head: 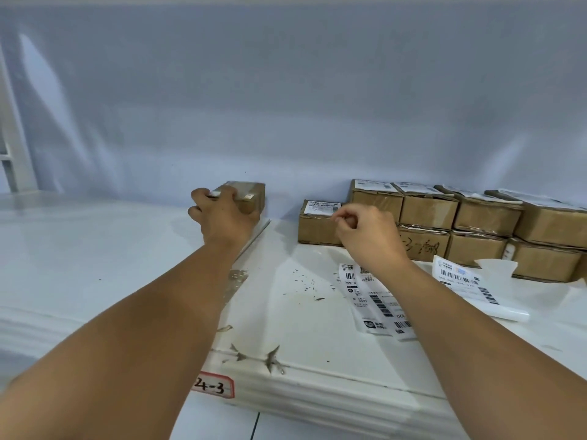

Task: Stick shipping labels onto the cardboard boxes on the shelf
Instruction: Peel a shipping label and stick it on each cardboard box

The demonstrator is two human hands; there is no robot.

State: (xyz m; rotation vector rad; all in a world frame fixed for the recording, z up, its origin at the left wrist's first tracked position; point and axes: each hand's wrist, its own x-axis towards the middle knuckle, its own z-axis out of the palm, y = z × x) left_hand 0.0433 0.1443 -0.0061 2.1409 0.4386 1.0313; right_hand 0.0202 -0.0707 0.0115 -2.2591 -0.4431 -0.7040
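— Where is the left hand [224, 214]?

— At the back edge of the shelf [127, 265], about midway along it. Its fingers are curled over the top of a lone box [252, 198] and grip it; the box stands against the pale wall [286, 90]. A white strip shows under the fingertips (I cannot tell whether it is a label).

— And the right hand [365, 231]?

— Raised above the shelf, in front of a single low box [316, 230] that carries a white label on its top. The fingers are curled in, thumb tip against forefinger, and nothing shows between them.

— The other boxes?

— The stacked boxes [428, 211] run along the back edge toward the far right corner, two layers high, just beside the single low box. The upper ones have white labels on their tops.

— Any labels not stuck on?

— Yes, loose labels [371, 300] lie flat on the shelf under the right forearm, between the front edge and the stack. Another label sheet [460, 281] lies farther right, near the lower boxes.

— Anything on the front edge?

— A red-bordered tag [214, 388] with handwriting, partly hidden by the left forearm.
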